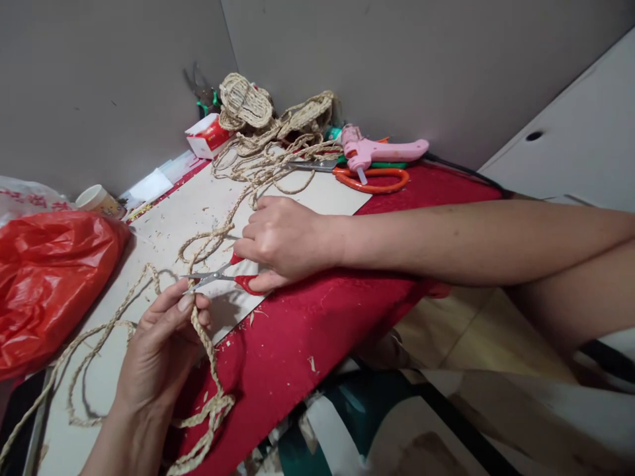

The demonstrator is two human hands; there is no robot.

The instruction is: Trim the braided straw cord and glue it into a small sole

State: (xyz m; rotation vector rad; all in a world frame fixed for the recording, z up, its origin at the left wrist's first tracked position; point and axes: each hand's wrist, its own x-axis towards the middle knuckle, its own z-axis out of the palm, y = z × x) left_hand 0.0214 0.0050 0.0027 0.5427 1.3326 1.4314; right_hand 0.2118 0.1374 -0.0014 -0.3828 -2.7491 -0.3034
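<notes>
My right hand (280,241) is closed on small red-handled scissors (223,274), whose open blades point left toward the braided straw rope (206,344). My left hand (159,350) pinches that rope between thumb and fingers just below the blade tips. The rope trails down off the table's front edge and also loops back across the pale board (169,225) toward a tangle of rope at the far corner.
A red cloth (307,330) covers the table. At the back lie woven straw pieces (245,99), a pink glue gun (377,151), large orange scissors (372,180) and a red-white box (208,135). A red plastic bag (47,277) and a paper cup (96,197) sit at the left.
</notes>
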